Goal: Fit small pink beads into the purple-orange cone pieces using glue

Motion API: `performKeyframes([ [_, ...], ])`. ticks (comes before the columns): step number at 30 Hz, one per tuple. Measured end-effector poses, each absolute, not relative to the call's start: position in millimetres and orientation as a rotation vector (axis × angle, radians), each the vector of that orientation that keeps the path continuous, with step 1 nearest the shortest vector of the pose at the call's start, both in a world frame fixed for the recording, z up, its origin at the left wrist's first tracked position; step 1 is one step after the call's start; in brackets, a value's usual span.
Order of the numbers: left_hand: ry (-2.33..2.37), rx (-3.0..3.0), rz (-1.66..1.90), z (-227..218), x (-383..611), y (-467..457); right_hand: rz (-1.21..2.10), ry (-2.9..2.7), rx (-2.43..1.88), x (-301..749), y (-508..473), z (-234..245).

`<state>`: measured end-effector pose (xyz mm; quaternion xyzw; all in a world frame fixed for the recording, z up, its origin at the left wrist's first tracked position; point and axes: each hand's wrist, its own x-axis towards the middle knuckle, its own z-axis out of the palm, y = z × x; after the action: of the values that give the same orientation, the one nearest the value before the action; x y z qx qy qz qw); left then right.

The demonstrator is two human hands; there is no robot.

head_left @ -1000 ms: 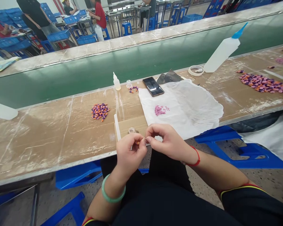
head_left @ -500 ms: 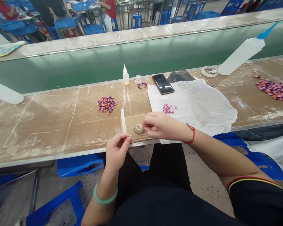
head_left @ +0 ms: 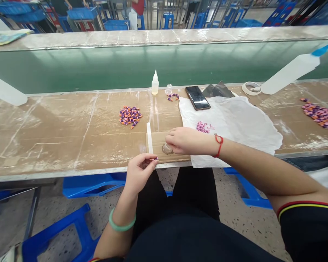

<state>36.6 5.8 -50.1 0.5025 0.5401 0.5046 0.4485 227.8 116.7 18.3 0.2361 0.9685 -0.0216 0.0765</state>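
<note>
My left hand is at the table's front edge, thumb and forefinger pinched on a small purple-and-orange piece. My right hand is closed over a small clear cup, its fingertips at the cup's rim; whether they hold anything is hidden. The cup stands on a piece of cardboard. Along the cardboard's left side lies a flat white strip. Tiny pink bits are scattered on a white cloth just beyond my right hand. A heap of purple-and-orange pieces lies farther left.
At the back stand a small dropper bottle and a clear cap, near a few more pieces. A phone and a tape roll lie to the right. Another heap is far right.
My right hand has moved over the cup, its fingers now covering part of it. The piece in my left hand shows more plainly. The whole view has shifted a little.
</note>
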Motion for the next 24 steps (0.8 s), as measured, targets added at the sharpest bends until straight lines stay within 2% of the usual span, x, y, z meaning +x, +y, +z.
performKeyframes([
  [10,1.290,1.112,1.296,-51,39,6,-0.041,2.870,0.678,223,114,14],
  [15,1.216,1.029,1.382,-48,43,5,-0.236,2.983,0.767,230,115,20],
  [17,1.120,1.004,1.461,-43,47,4,-0.541,3.115,0.878,236,109,26],
  [19,1.003,0.998,1.551,-35,52,2,-1.083,3.138,1.016,240,99,33],
  [22,0.868,1.048,1.666,-20,60,-2,-1.985,2.808,1.132,244,78,42],
  [24,0.823,1.120,1.708,-13,65,-4,-2.318,2.569,1.149,245,65,45],
])
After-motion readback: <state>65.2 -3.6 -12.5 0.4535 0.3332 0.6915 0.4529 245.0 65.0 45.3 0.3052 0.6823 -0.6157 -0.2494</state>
